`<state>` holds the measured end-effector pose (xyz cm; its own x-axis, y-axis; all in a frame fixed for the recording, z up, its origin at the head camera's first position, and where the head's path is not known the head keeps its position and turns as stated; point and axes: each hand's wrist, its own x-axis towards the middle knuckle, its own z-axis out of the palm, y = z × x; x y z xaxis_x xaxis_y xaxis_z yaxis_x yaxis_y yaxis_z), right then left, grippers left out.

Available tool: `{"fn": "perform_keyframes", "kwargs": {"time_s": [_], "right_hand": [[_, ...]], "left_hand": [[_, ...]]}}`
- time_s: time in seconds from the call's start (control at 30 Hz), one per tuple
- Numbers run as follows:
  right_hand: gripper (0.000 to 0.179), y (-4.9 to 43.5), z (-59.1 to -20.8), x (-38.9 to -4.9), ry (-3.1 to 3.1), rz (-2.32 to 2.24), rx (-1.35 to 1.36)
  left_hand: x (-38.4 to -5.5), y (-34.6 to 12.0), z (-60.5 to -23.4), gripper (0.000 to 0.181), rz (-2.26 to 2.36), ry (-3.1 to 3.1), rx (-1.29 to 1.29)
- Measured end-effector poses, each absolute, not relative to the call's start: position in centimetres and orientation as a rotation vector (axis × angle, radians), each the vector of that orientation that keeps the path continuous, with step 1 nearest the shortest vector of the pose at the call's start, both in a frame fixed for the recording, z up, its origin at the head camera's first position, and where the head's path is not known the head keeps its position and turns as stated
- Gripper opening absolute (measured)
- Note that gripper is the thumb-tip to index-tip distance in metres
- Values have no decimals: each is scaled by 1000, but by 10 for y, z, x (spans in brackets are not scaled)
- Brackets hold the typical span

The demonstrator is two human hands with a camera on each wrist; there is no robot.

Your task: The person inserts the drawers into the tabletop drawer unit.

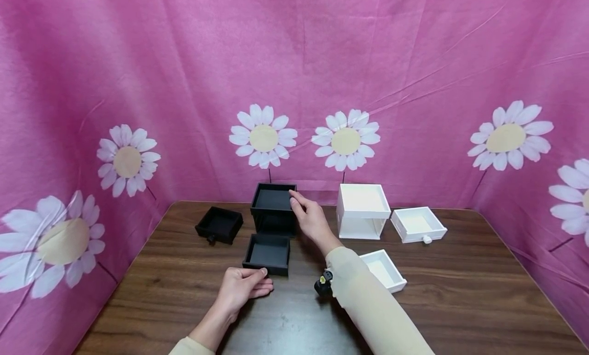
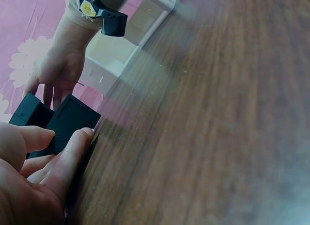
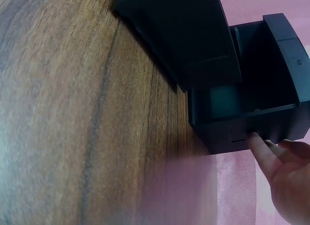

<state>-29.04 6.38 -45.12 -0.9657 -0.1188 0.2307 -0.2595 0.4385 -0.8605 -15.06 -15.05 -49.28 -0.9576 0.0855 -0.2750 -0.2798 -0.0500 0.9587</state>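
Note:
A black drawer (image 1: 266, 250) stands in front of the black cabinet (image 1: 274, 210), its back end close to the cabinet's open lower compartment. My left hand (image 1: 241, 288) pinches the drawer's front, thumb above and fingers below; in the left wrist view the thumb (image 2: 41, 136) and fingers lie around a round knob (image 2: 59, 143) there. At the cabinet's right side, my right hand (image 1: 313, 221) rests with fingertips on the wall and top rim. Its straight fingers (image 3: 264, 154) touch the side wall in the right wrist view, where the hollow compartment (image 3: 261, 74) shows.
Another black drawer (image 1: 219, 224) with a knob sits left of the cabinet. To the right stands a white cabinet (image 1: 363, 204), with one white drawer (image 1: 418, 224) beside it and another white drawer (image 1: 384, 270) in front, partly behind my right sleeve. Pink flowered cloth hangs behind the table.

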Motion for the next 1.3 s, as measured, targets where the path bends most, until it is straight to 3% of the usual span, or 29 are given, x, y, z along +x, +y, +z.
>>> {"fn": "perform_keyframes", "kwargs": {"time_s": [1.3], "right_hand": [[44, 63, -452, -289, -2533, 1543, 326]], "left_hand": [[-172, -137, -491, 34, 2115, 2007, -206]]}}
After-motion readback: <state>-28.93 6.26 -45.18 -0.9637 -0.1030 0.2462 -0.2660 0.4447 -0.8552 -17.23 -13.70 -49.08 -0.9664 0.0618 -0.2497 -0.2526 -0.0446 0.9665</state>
